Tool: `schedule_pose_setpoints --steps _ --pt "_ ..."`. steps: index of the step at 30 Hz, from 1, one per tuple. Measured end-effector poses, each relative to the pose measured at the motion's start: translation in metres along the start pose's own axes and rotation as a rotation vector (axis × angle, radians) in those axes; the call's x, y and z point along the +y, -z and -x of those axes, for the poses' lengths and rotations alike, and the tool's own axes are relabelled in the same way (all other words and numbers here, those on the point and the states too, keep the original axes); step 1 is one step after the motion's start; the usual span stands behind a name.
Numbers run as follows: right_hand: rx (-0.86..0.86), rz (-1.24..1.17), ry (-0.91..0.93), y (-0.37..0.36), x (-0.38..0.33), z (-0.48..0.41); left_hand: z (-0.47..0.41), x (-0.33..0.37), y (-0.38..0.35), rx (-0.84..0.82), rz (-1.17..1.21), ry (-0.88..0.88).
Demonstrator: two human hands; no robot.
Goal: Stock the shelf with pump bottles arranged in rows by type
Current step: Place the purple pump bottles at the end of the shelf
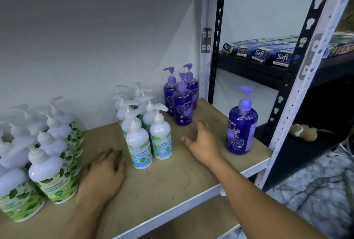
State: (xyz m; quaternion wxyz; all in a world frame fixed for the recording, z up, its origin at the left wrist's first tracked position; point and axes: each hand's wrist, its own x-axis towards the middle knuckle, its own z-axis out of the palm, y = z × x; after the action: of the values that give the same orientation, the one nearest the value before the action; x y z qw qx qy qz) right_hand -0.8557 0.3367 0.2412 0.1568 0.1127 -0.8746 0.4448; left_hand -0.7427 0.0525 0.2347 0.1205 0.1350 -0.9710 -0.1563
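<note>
On the brown shelf board (162, 181) stand three kinds of pump bottles. White bottles with green leaf labels (55, 173) crowd the left. White bottles with blue mint labels (139, 143) form two rows in the middle. Three purple bottles (182, 103) stand at the back right. A single purple bottle (241, 127) stands alone near the right front edge. My left hand (103, 173) rests flat on the board between the green and blue groups. My right hand (201, 141) hovers with relaxed fingers between the purple trio and the lone purple bottle, holding nothing.
A white slotted upright (206, 47) bounds the shelf on the right. Beyond it a black rack (283, 72) carries Safi boxes (264, 51). A brown soft toy (304, 131) lies on a lower black shelf. A white wall stands behind the bottles.
</note>
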Motion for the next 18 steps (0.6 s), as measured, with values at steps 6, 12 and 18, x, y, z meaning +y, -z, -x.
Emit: schedule_pose_setpoints --steps 6,12,18 --pt "0.015 0.022 -0.029 0.073 -0.003 0.057 0.030 0.016 0.004 -0.045 -0.048 0.003" --pt "0.380 -0.058 -0.149 0.120 0.002 0.083 0.038 0.020 0.009 -0.076 -0.017 0.001" --pt "0.268 -0.030 -0.250 0.114 0.034 0.061 0.036 0.021 0.008 -0.070 -0.027 0.025"
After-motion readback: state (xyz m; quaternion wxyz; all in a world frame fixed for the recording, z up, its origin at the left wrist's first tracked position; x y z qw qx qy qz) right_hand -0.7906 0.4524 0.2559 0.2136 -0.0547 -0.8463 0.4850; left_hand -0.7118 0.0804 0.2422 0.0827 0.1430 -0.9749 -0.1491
